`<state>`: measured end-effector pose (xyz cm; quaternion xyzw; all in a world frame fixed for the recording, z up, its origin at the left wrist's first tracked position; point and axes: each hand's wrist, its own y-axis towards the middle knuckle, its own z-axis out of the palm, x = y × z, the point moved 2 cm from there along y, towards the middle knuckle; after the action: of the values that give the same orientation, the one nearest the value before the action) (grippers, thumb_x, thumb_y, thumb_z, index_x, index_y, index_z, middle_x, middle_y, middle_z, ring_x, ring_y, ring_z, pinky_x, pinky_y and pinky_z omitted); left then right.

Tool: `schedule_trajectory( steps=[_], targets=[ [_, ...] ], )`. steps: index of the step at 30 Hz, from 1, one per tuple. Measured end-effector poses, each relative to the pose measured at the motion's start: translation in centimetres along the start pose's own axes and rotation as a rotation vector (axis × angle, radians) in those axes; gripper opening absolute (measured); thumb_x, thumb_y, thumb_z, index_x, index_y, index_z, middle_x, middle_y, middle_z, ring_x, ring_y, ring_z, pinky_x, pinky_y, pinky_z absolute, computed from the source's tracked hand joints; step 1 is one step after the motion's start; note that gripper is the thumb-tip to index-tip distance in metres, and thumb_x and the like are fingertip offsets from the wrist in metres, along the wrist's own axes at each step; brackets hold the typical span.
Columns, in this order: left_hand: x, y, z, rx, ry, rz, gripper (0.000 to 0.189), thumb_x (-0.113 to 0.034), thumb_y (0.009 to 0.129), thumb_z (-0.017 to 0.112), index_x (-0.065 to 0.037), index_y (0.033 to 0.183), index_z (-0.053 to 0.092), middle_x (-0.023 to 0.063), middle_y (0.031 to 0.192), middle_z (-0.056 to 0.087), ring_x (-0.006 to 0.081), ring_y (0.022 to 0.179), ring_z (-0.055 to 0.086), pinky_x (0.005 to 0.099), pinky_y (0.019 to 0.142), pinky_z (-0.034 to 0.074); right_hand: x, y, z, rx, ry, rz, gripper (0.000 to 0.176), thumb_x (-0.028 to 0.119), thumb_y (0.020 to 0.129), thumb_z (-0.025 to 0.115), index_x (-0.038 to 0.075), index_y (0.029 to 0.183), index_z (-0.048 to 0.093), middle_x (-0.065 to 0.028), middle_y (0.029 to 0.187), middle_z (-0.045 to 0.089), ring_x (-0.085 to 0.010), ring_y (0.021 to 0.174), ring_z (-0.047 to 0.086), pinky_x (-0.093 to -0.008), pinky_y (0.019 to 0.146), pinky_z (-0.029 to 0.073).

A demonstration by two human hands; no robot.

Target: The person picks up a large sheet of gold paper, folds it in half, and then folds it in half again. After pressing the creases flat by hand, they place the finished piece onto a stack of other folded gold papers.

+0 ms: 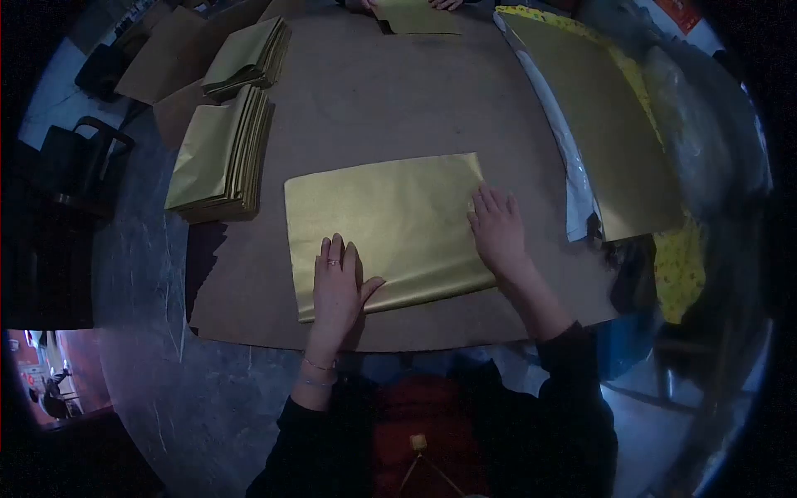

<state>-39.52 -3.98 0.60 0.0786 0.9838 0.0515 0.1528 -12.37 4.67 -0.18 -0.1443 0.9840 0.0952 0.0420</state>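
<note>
In front of me a gold sheet of paper [390,220] lies folded on the brown table surface, its near edge a rounded fold. My left hand [336,278] rests flat on its lower left part, fingers stretched forward and thumb out to the right. A ring and bracelets show on that hand and wrist. My right hand [496,228] lies over the sheet's right edge, fingers extended and slightly apart. Neither hand grips anything that I can see.
Two stacks of folded gold paper, a near one [212,158] and a far one [247,56], sit at the left beside a cardboard box [170,62]. Flat gold sheets [589,124] lie at the right on yellow wrapping. Another person's hands [446,4] hold a gold sheet [415,17] across the table.
</note>
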Motion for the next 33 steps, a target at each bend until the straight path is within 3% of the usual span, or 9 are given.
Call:
schedule_trajectory(
  steps=[6,8,9,11,12,17,21,30,33],
  targets=[
    [-0.8,2.1,-1.8,0.01,0.16,0.075,0.076,-0.05,0.075,0.066,0.002,0.126,0.045,0.0184,0.12,0.05,0.0346,0.111,0.048,0.0412,0.086,0.046,-0.3,-3.8,-1.0,0.065,0.047,-0.035,0.047,0.029,0.089,0.052,0.003,0.128,0.048,-0.012,0.134,0.048,-0.024,0.125,0.044,-0.0486,0.109,0.026],
    [-1.4,4.0,-2.0,0.201,0.33,0.061,0.068,-0.05,0.076,0.064,-0.001,0.121,0.05,0.0121,0.105,0.057,0.025,0.096,0.055,0.0372,0.077,0.048,-0.3,-4.1,-0.8,0.092,0.026,-0.04,0.048,0.03,0.089,0.053,0.003,0.128,0.047,-0.0122,0.135,0.047,-0.0237,0.127,0.042,-0.0497,0.11,0.023],
    [-1.5,4.9,-1.5,0.095,0.409,0.121,0.053,-0.047,0.077,0.064,-0.005,0.109,0.056,0.0056,0.094,0.058,0.0185,0.083,0.057,0.0352,0.073,0.047,-0.3,-4.0,-0.7,0.094,0.027,-0.042,0.048,0.03,0.089,0.053,0.003,0.128,0.047,-0.0122,0.135,0.047,-0.0237,0.127,0.042,-0.0497,0.11,0.023],
    [-1.8,7.5,0.1,0.17,0.464,0.201,0.043,-0.044,0.078,0.064,-0.006,0.097,0.059,0.0039,0.092,0.059,0.0187,0.081,0.058,0.0354,0.072,0.047,-0.2,-4.0,-0.7,0.081,0.066,-0.049,0.046,0.027,0.091,0.05,0.002,0.129,0.045,-0.0149,0.133,0.048,-0.0256,0.125,0.044,-0.0509,0.108,0.024],
    [-3.2,9.1,-0.7,0.31,0.368,0.196,0.035,-0.037,0.081,0.062,-0.005,0.096,0.057,0.0087,0.098,0.058,0.0225,0.092,0.058,0.0362,0.077,0.047,-0.1,-4.1,-0.7,0.082,0.066,-0.049,0.046,0.027,0.091,0.05,0.002,0.129,0.045,-0.0149,0.133,0.048,-0.0256,0.125,0.044,-0.0509,0.108,0.024],
    [-6.0,13.3,3.5,0.101,-0.145,0.793,0.051,-0.038,0.087,0.055,-0.004,0.124,0.05,0.0126,0.133,0.048,0.0291,0.128,0.04,0.0409,0.106,0.034,0.2,-4.2,-0.3,0.132,-0.008,-0.021,0.048,0.029,0.091,0.05,0.002,0.131,0.044,-0.0118,0.142,0.039,-0.0227,0.13,0.04,-0.0511,0.11,0.021],
    [-6.2,12.7,5.3,0.134,-0.1,0.755,0.05,-0.036,0.095,0.04,-0.006,0.136,0.04,0.0116,0.143,0.037,0.026,0.136,0.029,0.0427,0.112,0.022,-0.2,-5.1,-0.2,0.058,0.075,-0.022,0.05,0.029,0.093,0.048,0.004,0.135,0.04,-0.0092,0.146,0.033,-0.0219,0.132,0.037,-0.0541,0.109,0.02],
    [-6.4,12.8,5.2,0.113,-0.078,0.756,0.049,-0.034,0.094,0.04,-0.009,0.137,0.04,0.0092,0.144,0.037,0.0256,0.135,0.03,0.0425,0.111,0.024,-1.1,-9.1,-2.3,0.18,0.342,-0.086,0.051,0.028,0.095,0.044,0.007,0.14,0.034,-0.0088,0.149,0.029,-0.0242,0.139,0.026,-0.055,0.111,0.011],
    [-6.4,12.7,5.1,0.064,-0.069,0.782,0.047,-0.033,0.095,0.038,-0.012,0.137,0.042,0.0089,0.143,0.039,0.0256,0.135,0.031,0.0423,0.11,0.025,-2.2,-10.8,-3.7,0.09,0.524,-0.005,0.04,0.022,0.094,0.048,0.007,0.131,0.046,-0.0136,0.132,0.047,-0.0295,0.122,0.044,-0.0494,0.101,0.03]
  ],
)
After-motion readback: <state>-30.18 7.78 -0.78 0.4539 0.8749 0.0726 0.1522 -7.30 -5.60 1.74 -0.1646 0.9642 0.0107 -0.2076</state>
